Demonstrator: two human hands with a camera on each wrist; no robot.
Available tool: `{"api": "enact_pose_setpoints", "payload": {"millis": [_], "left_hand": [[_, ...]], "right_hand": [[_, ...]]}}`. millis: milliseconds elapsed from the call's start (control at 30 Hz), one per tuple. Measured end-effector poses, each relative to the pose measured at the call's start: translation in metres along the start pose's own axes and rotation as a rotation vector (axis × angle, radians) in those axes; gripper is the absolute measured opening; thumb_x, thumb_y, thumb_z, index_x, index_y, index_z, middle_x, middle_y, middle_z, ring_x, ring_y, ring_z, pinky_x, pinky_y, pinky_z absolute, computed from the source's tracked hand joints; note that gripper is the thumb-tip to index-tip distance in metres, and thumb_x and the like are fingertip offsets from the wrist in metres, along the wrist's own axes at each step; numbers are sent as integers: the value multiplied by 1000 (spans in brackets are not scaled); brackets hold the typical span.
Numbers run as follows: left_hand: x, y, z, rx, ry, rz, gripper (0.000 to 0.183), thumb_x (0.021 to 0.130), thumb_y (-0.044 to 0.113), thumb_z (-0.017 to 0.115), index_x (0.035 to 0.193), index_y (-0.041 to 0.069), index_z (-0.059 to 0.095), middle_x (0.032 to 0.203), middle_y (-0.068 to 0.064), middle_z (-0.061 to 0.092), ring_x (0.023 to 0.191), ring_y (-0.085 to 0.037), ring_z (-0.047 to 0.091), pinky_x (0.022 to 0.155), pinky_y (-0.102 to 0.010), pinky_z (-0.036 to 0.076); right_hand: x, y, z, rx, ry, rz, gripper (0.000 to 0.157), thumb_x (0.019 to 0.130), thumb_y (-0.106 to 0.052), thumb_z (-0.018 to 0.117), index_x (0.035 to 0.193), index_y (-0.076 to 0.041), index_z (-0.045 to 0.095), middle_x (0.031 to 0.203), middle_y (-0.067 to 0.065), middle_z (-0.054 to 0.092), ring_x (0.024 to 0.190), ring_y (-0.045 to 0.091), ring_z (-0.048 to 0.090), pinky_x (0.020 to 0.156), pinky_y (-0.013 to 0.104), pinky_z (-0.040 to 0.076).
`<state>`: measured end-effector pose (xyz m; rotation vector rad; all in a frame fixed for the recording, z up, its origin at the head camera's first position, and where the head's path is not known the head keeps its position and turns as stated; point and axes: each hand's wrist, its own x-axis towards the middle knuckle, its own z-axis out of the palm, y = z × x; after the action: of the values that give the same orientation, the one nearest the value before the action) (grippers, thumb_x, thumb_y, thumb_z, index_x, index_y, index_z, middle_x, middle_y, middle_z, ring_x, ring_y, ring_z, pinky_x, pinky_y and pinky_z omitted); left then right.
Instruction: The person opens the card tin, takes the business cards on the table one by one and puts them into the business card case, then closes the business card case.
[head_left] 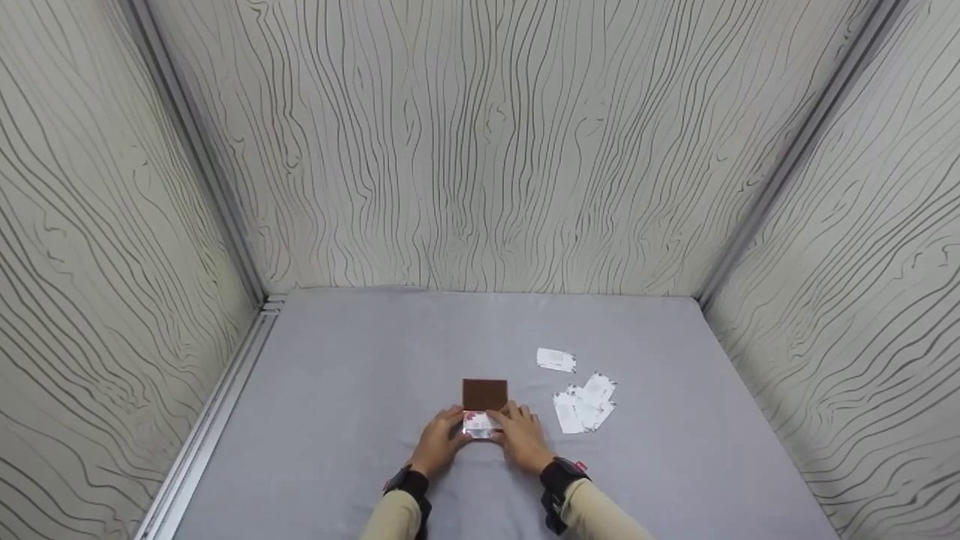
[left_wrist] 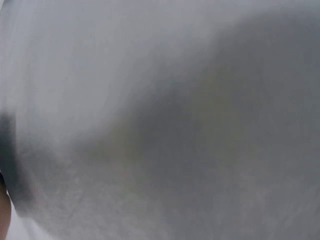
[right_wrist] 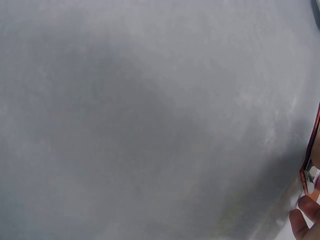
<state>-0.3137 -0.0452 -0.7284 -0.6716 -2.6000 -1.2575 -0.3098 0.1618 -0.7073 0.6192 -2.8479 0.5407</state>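
- Left grip (head_left: pixel 437 441) grasps the left side of a small brown holder (head_left: pixel 484 394), its fingers curled at the edge.
- Right grip (head_left: pixel 526 441) grasps the right side of the same holder, with one finger reaching over a printed card (head_left: pixel 478 426), white with red patches.
- That holder is near the front of a desk (head_left: pixel 360 360) covered in grey cloth, between the two grips. Its far half is a plain brown panel; the printed card covers the near half.
- To the right of the right grip, well apart from the holder, an overlapping cluster of white cards (head_left: pixel 571 414) is spread on the cloth. Slightly farther back, near this cluster, is a small group of white cards (head_left: pixel 556 360). Their print is too small to read.
- Each wrist wears a black band; the right band (head_left: pixel 562 476) shows a red tag (head_left: pixel 581 466). Pale sleeves (head_left: pixel 604 514) cover the forearms.
- Around the desk stand pale walls (head_left: pixel 480 150) patterned with dark wood-grain lines, with grey metal posts at the corners.
- The left wrist view is mostly blurred grey; the right wrist view catches fingertips (right_wrist: pixel 298 222) beside a reddish-brown edge at its right border.
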Motion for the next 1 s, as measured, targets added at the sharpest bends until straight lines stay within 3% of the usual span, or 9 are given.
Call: {"api": "enact_pose_setpoints", "payload": {"millis": [433, 1000], "left_hand": [[0, -5, 3, -5, 10, -2, 41, 86, 10, 74, 121, -10, 64, 130, -25, 60, 123, -42, 54, 104, -54, 42], [-1, 0, 0, -1, 9, 20, 42, 86, 7, 74, 121, -13, 63, 129, -27, 59, 122, -44, 53, 103, -56, 42]], "right_hand": [[-1, -2, 0, 16, 19, -8, 39, 85, -16, 73, 124, -10, 67, 109, 8, 54, 97, 29, 49, 76, 43, 42], [1, 5, -2, -7, -56, -26, 43, 91, -21, 69, 132, -11, 63, 115, 8, 52, 100, 27, 48, 78, 41, 41]]}}
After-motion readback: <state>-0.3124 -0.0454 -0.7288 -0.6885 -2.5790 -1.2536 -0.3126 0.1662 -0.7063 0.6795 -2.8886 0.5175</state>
